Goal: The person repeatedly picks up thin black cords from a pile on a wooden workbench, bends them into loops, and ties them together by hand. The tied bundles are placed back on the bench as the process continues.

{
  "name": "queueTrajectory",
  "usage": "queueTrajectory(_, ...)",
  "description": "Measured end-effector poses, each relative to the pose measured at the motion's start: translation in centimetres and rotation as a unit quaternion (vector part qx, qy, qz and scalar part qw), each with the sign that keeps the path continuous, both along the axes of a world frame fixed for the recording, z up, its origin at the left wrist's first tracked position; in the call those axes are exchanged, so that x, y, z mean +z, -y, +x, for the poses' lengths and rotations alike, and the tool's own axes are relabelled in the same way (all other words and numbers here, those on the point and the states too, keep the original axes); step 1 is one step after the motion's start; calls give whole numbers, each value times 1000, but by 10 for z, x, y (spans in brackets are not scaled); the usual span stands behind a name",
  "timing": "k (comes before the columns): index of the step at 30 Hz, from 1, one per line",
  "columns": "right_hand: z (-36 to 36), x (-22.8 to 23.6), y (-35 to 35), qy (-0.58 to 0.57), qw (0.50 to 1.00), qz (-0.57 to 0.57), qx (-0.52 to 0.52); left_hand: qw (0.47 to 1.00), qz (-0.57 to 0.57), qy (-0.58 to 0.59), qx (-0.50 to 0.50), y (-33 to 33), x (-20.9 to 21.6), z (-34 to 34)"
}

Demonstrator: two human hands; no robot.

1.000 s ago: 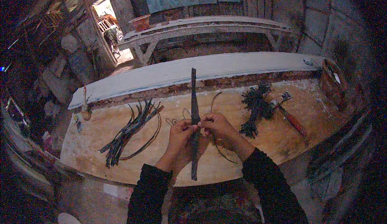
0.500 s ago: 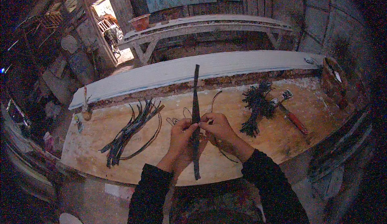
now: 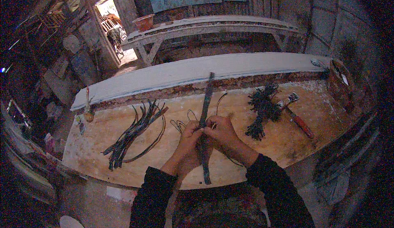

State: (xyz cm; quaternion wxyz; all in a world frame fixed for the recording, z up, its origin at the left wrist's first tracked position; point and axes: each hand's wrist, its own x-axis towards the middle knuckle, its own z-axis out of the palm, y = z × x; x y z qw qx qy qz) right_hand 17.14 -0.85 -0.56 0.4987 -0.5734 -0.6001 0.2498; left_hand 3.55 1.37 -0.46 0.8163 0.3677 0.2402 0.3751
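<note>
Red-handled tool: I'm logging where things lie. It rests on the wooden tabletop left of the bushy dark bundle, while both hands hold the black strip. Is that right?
No: the head view shows the red-handled tool to the right of the bushy dark bundle, not left. It rests on the wooden tabletop, and the left hand and right hand both hold the black strip.

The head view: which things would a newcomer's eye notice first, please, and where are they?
Probably the long dark strip first, held at the centre between the left hand and the right hand. On the wooden board, a bundle of dark strips lies to the left and a bushy dark bunch to the right, beside a red-handled tool. The bright doorway stands out at upper left.
</note>
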Motion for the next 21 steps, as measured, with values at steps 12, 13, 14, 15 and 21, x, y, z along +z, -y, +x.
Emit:
queueTrajectory(12, 20, -11, -17, 16, 994, -104, -13, 956, 260, -32, 129, -46, 1, -44)
queueTrajectory(13, 22, -10, -19, 55, 994, -91, -15, 956, 253, 16, 150, -52, 6, -53)
queueTrajectory(14, 26, -10, -17, 96, 992, -82, -24, 954, 245, 67, 163, -57, 13, -58)
queueTrajectory(15, 30, -14, -19, 98, 992, -78, -27, 955, 213, 124, 167, -58, 32, -65)
queueTrajectory(21, 32, -12, -19, 85, 989, -117, -38, 868, 300, 364, 156, -47, 98, -145)
